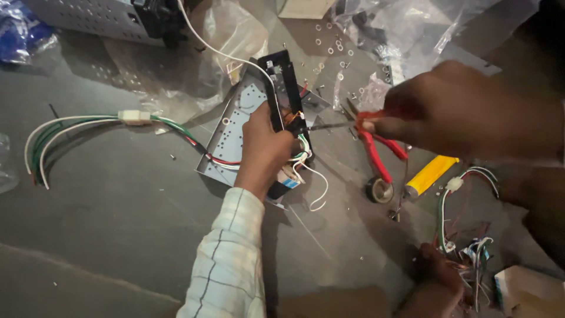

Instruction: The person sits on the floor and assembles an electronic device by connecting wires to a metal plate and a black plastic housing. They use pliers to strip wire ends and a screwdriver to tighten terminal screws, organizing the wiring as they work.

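**Pliers at the black module**

The black module (286, 97) stands on edge in the metal tray (235, 126) on the grey table (118, 206), long axis running away from me. My left hand (263, 150) clamps it steady, while my right hand (465, 112) grips red-handled pliers (365, 132), nose pointing left into its wiring. Washers (332, 44) lie beyond.

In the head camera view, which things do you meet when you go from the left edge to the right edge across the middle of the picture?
Loop of green and white wires → white connector → perforated metal plate → left hand holding the black module → red-handled pliers → yellow tool handle → small white connector.
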